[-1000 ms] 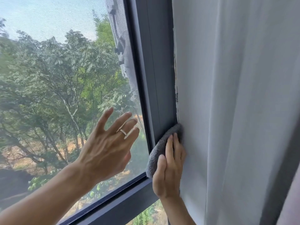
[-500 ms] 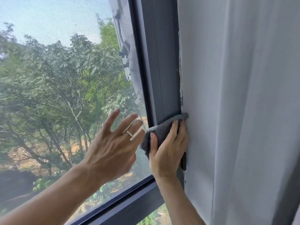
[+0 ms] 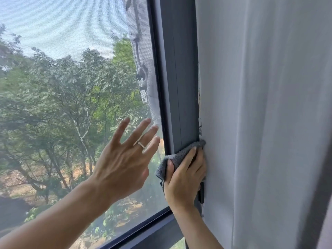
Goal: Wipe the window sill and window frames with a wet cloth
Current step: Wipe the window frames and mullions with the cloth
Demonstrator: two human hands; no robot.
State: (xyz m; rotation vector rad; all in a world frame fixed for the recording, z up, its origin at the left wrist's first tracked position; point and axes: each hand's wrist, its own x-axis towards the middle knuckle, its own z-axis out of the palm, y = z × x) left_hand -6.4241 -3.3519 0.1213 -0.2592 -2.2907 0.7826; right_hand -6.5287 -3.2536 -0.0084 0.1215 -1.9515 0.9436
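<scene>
A: Where is the cloth?

B: The grey cloth (image 3: 181,155) lies flat against the dark upright window frame (image 3: 181,87), under the right hand (image 3: 185,177). Its upper edge shows just above the fingertips, and a loose fold hangs out past the thumb side of that hand.

A: How does the right hand hold it?

B: The fingers (image 3: 188,159) point upward and lie fairly straight over the cloth, pressing it onto the frame. The thumb curls in over the hanging fold, so the cloth is gripped as well as pressed. The forearm rises from below, nearly vertical.

A: And the left hand?

B: The left hand (image 3: 124,162) is released, fingers spread and straight, holding nothing. Its back faces the camera, with a ring (image 3: 141,145) on one finger. It is raised in front of the screened pane (image 3: 71,87), just to the thumb side of the right hand; whether the fingertips touch the mesh I cannot tell. The forearm slopes up from the lower left.

A: What is beyond the right hand?

B: A pale curtain (image 3: 260,123) hangs just past its little-finger side, touching the hand's edge. The lower frame rail (image 3: 143,232) runs below both wrists.
</scene>
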